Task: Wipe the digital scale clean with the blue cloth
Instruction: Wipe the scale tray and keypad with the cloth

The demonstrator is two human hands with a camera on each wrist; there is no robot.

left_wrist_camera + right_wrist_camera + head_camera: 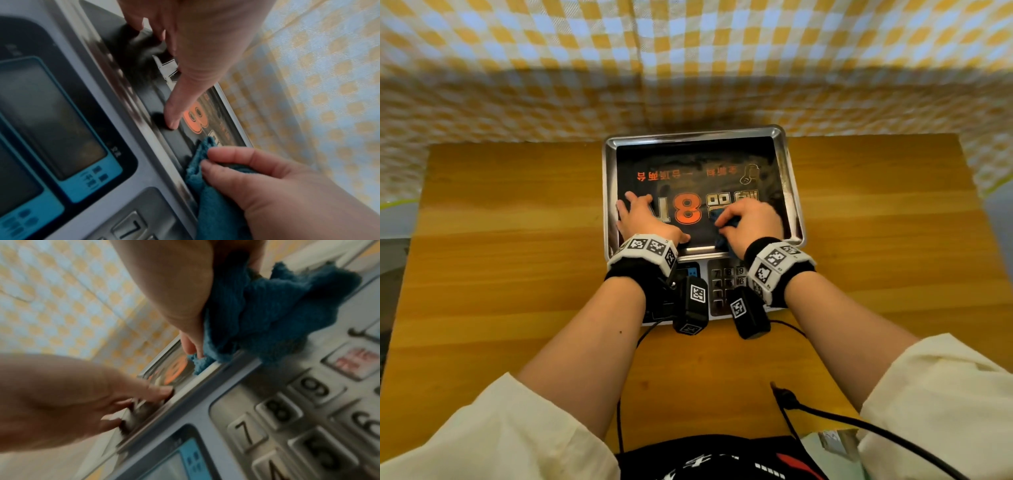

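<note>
So the digital scale (702,219) sits at the far edge of my desk (517,274), keypad (726,281) nearest me. My right hand (751,224) has its grip bunched around the blue cloth (207,183), pressing it on the tray's near edge. My left hand (642,219) lies flat, fingers spread, on the tray's near-left corner.

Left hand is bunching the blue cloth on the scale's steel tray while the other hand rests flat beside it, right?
Wrong hand. The head view shows the right hand bunching the blue cloth on the steel tray; the left hand rests flat beside it.
</note>
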